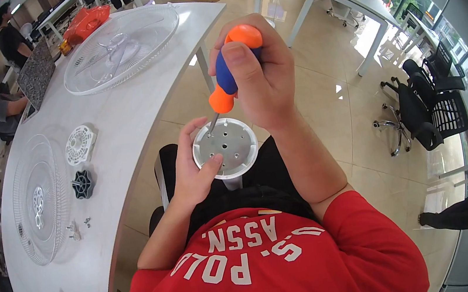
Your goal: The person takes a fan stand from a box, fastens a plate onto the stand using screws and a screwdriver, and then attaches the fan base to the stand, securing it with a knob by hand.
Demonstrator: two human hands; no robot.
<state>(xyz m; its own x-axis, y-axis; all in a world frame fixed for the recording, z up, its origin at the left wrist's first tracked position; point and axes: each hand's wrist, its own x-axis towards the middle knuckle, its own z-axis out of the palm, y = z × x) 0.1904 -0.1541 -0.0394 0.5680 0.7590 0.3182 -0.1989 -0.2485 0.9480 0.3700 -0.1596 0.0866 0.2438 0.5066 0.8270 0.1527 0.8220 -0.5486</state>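
Note:
My right hand (pixel 267 82) is wrapped round the orange and blue handle of a screwdriver (pixel 226 79). The screwdriver slants down, and its tip meets the grey metal plate near the upper left edge of a round white fan part (pixel 225 147). Several holes mark that plate. My left hand (pixel 194 178) grips the part at its left side, thumb over the face and fingers along the rim, above my lap. Whether a screw sits under the tip is too small to tell.
On the white table (pixel 97 182) at left lie a transparent fan grille with blades (pixel 121 48), another grille (pixel 37 201), a white vented cover (pixel 80 144), a dark knob (pixel 82 184) and small screws (pixel 87 222). Black office chairs (pixel 423 100) stand at right; other people are farther off.

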